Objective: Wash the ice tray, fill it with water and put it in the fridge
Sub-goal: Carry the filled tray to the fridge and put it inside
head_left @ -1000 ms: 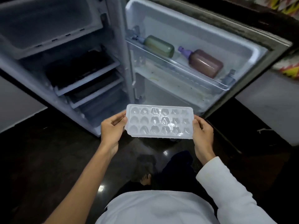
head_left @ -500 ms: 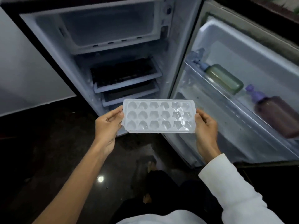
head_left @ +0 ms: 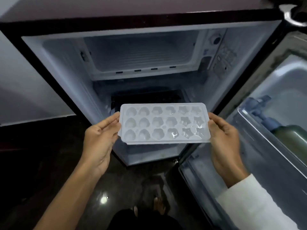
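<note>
A white plastic ice tray with heart, flower and star moulds is held level in front of the open fridge. Water glints in its right-hand moulds. My left hand grips the tray's left end, thumb on top. My right hand grips the right end the same way. The tray hangs below the freezer compartment, which stands open at the top of the fridge, and it hides part of the dark shelves behind it.
The fridge door stands open to the right, with a green bottle lying in its clear rack. A control panel sits right of the freezer compartment. A pale wall is at left. Dark glossy floor lies below, with my feet.
The view has swung left and up, so the fridge interior now faces me and the freezer compartment is centred. The tray has risen closer to the fridge, still held by both hands.
</note>
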### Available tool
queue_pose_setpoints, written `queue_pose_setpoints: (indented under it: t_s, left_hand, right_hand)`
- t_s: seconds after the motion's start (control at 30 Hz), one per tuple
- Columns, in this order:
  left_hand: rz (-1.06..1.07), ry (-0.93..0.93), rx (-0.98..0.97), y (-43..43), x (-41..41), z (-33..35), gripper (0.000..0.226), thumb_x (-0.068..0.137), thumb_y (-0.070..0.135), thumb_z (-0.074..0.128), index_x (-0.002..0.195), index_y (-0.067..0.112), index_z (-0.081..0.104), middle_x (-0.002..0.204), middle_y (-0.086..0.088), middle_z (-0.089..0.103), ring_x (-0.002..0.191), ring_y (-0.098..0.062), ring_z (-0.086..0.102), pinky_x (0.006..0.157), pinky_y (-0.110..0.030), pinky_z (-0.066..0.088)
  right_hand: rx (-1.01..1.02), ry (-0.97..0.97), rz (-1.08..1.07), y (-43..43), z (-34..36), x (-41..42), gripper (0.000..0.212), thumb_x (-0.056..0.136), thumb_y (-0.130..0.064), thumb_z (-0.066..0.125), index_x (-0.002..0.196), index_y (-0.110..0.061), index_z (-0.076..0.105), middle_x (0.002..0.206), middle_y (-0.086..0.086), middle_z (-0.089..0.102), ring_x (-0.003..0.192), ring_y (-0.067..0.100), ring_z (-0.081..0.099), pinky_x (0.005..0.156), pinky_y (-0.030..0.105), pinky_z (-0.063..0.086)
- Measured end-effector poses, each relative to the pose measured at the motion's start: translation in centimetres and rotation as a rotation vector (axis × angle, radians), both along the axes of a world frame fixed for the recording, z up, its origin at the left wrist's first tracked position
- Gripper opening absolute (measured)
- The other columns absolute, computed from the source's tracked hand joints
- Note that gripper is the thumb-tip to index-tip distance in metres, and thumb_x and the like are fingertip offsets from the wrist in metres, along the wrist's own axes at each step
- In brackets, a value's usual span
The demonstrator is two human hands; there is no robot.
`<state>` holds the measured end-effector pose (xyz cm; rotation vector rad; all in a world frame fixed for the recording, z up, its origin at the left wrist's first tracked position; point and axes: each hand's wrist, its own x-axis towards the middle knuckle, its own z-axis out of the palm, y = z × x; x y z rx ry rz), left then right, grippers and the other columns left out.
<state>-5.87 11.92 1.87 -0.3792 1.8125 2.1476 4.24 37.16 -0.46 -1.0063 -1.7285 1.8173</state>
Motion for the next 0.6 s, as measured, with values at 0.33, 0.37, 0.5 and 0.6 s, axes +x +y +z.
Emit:
queue_pose_setpoints:
  t_s: [0.33, 0.37, 0.5, 0.6]
  left_hand:
    - [0.060, 0.029, 0.145, 1.3, -7.1, 0.8, 0.031, 0.098, -0.002, 0.057, 0.127, 0.004, 0.064, 0.108, -0.003, 0.079, 0.101, -0.010, 0.074, 0.079, -0.017, 0.059]
    - [0.060, 0.040, 0.144, 1.3, -7.8, 0.8, 0.030, 0.098, -0.003, 0.057, 0.127, 0.004, 0.064, 0.108, -0.003, 0.078, 0.102, -0.011, 0.074, 0.081, -0.017, 0.059]
    - [0.042, 0.087, 0.135, 1.6, -10.5, 1.3, 0.028, 0.097, -0.003, 0.058, 0.124, 0.001, 0.065, 0.108, -0.007, 0.078, 0.103, -0.014, 0.074, 0.087, -0.021, 0.059]
    - [0.052, 0.116, 0.118, 1.9, -12.1, 1.9, 0.020, 0.097, -0.002, 0.057, 0.113, 0.000, 0.069, 0.104, -0.007, 0.078, 0.100, -0.015, 0.075, 0.090, -0.025, 0.059]
  right_hand:
    - [0.018, 0.050, 0.020, 1.4, 1.6, -9.1, 0.026, 0.104, -0.011, 0.050, 0.107, -0.020, 0.074, 0.104, -0.003, 0.077, 0.100, 0.014, 0.073, 0.096, 0.036, 0.057]
    - [0.012, 0.053, 0.008, 1.4, 1.7, -10.0, 0.026, 0.104, -0.011, 0.050, 0.106, -0.020, 0.074, 0.102, -0.004, 0.077, 0.098, 0.012, 0.073, 0.095, 0.035, 0.057]
    - [0.016, 0.061, 0.025, 1.5, 1.7, -12.7, 0.030, 0.103, -0.007, 0.048, 0.103, -0.020, 0.075, 0.101, -0.002, 0.078, 0.099, 0.015, 0.073, 0.096, 0.038, 0.057]
    - [0.013, 0.079, 0.039, 1.9, 1.7, -14.4, 0.031, 0.101, -0.002, 0.047, 0.101, -0.017, 0.074, 0.099, 0.000, 0.078, 0.097, 0.016, 0.073, 0.095, 0.036, 0.058]
